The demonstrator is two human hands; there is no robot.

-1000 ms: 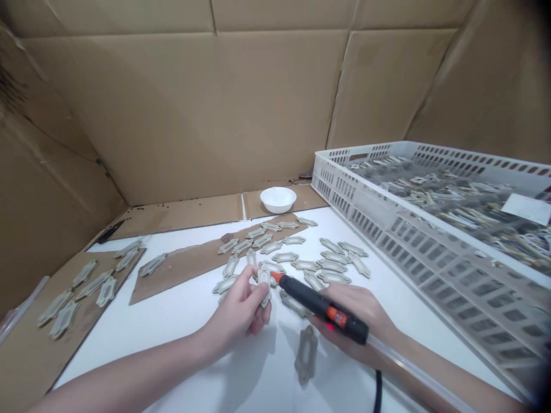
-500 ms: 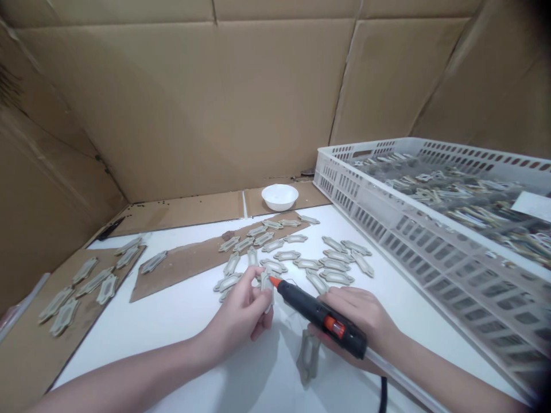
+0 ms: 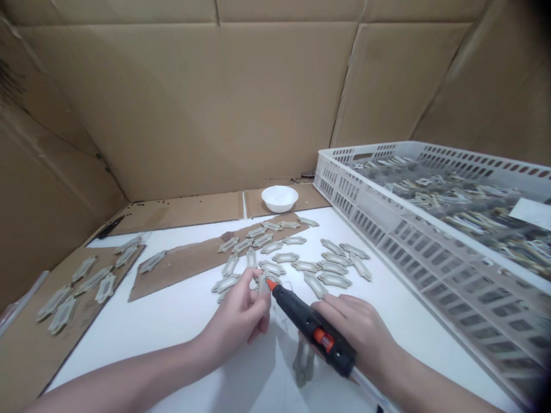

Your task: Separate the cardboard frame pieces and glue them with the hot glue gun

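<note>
My left hand [image 3: 241,307] pinches a small grey label-holder frame [image 3: 263,285] upright between thumb and fingers. In my right hand [image 3: 364,330] is a black hot glue gun [image 3: 297,312], its orange nozzle [image 3: 271,284] touching or nearly touching that frame. A clear glue stick [image 3: 365,385] sticks out of its back end. Beneath the gun, partly hidden, lies another grey frame [image 3: 303,364] on the white table [image 3: 181,321]. Many similar frames [image 3: 333,267] are spread just beyond both hands.
A white plastic crate [image 3: 387,223] filled with sorted pieces stands on the right. At the back sits a white bowl [image 3: 279,198]. More frames rest on the cardboard sheets [image 3: 172,272] to the left. Tall cardboard walls [image 3: 181,103] enclose the table.
The glue gun and my right hand have shifted slightly left and down, the nozzle staying at the held frame. My left hand keeps its pinch, with the frame turned more edge-on.
</note>
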